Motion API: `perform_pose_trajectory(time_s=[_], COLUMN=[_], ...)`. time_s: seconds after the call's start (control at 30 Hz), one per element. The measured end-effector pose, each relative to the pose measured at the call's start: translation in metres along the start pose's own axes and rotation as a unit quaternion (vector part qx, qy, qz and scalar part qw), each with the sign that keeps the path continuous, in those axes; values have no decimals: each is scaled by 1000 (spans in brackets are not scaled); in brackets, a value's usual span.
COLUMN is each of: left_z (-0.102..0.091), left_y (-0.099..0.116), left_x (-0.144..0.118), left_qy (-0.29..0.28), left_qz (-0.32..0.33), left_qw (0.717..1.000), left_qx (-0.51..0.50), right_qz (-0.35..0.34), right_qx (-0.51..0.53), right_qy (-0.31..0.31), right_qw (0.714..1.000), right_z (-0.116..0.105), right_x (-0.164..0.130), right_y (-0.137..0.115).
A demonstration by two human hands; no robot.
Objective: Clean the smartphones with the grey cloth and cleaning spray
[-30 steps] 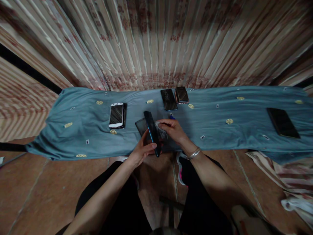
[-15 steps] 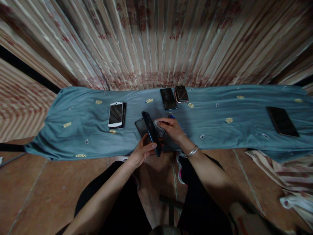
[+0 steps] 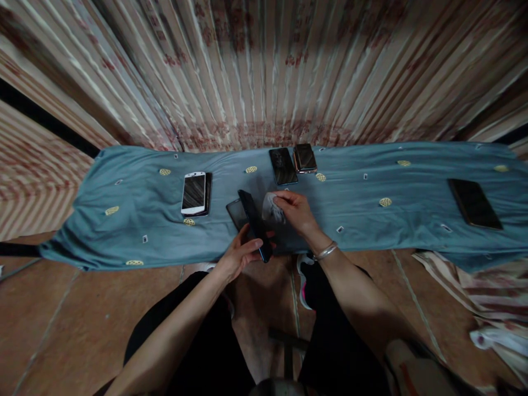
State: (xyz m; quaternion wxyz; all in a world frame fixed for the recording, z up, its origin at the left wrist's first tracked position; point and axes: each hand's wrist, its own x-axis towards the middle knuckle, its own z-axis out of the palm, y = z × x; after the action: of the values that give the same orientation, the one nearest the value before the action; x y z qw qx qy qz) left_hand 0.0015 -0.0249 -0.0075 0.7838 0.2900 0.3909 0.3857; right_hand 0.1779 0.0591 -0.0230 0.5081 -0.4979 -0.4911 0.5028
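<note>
My left hand (image 3: 241,254) is closed around the lower part of a dark smartphone (image 3: 254,225), held tilted on its edge above the near side of the cloth. Beneath and behind it lies another phone (image 3: 235,212), partly covered by the held one. Just right of the held phone, my right hand (image 3: 297,212) pinches a crumpled greyish-white wipe (image 3: 273,209) between thumb and fingers. The wipe hangs apart from the phone. A silver bangle (image 3: 325,251) circles my right wrist.
A blue-green patterned cloth (image 3: 355,212) covers the long bench. On it are a white phone (image 3: 193,193) atop a dark one, a black phone (image 3: 283,166), a stack of small phones (image 3: 304,158) and a dark tablet-like device (image 3: 475,203). Striped curtains (image 3: 264,71) hang behind.
My right hand has drawn the wipe away from the held phone, slightly up and to the right. My left hand keeps the phone in nearly the same place.
</note>
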Motion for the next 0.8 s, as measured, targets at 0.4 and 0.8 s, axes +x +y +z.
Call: perform_pose_trajectory(time_s=[0.4,0.8], left_z=[-5,0], left_y=[-2,-4], left_x=[0,-2], left_qy=[-74,-88], left_qz=[-8,-29], left_qw=[997,995], left_qx=[-22,-32], right_qz=[98,-115], right_qx=[78,-154], right_qy=[-99,11], right_qw=[987,981], right_z=[5,6], right_x=[-5,-8], right_y=[-6,-1])
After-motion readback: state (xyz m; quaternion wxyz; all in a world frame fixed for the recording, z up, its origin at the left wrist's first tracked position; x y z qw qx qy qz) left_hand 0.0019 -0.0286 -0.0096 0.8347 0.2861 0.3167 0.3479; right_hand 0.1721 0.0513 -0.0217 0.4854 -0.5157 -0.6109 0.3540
